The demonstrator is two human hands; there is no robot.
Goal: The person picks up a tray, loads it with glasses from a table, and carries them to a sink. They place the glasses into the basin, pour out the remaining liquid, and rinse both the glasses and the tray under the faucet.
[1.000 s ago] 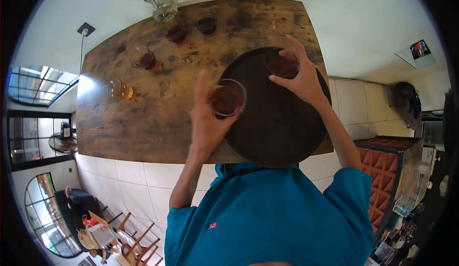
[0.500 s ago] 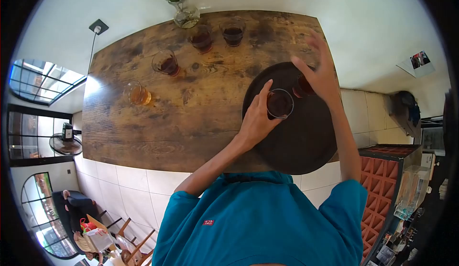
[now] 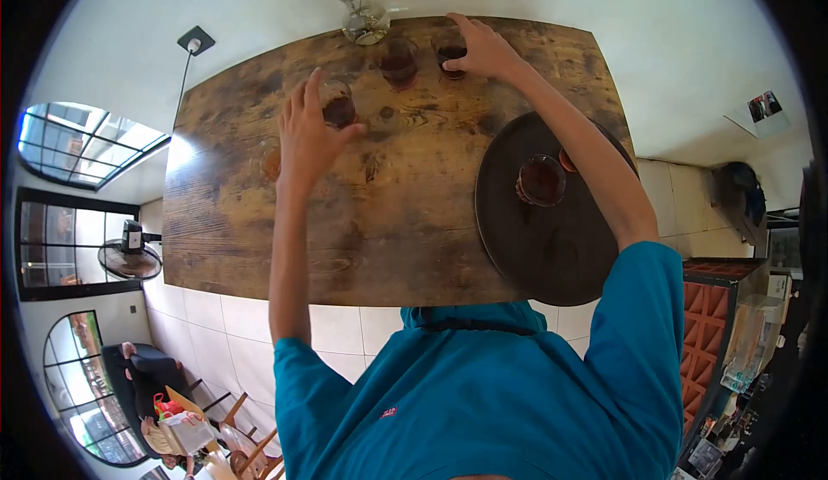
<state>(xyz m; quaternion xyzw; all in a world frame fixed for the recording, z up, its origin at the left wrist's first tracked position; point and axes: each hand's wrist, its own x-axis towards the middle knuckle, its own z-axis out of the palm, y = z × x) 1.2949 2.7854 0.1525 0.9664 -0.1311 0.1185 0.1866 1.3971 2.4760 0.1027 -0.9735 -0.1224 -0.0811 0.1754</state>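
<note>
My left hand [image 3: 312, 139] is open, thumb and fingers apart, beside a glass of dark red drink [image 3: 338, 111] on the wooden table. A paler amber glass [image 3: 271, 165] is partly hidden by that hand. My right hand [image 3: 485, 50] reaches to the back of the table, its spread thumb and fingers around another dark drink glass [image 3: 449, 56]; firm contact is not visible. Between the hands stands a further dark drink glass [image 3: 398, 68]. On the round dark tray [image 3: 552, 256] sits a glass [image 3: 542, 180], with a second glass [image 3: 567, 161] mostly covered by my right forearm.
A glass vase [image 3: 366, 25] with a pink flower stands at the table's back edge by the wall. The tray lies at the right of the wooden table [image 3: 397, 238], slightly past its front edge. A fan [image 3: 129, 256] is to the left.
Both hands have left the tray. My left hand let go of the glass there and moved left and away; my right hand moved left to the back glass. The view shifted slightly.
</note>
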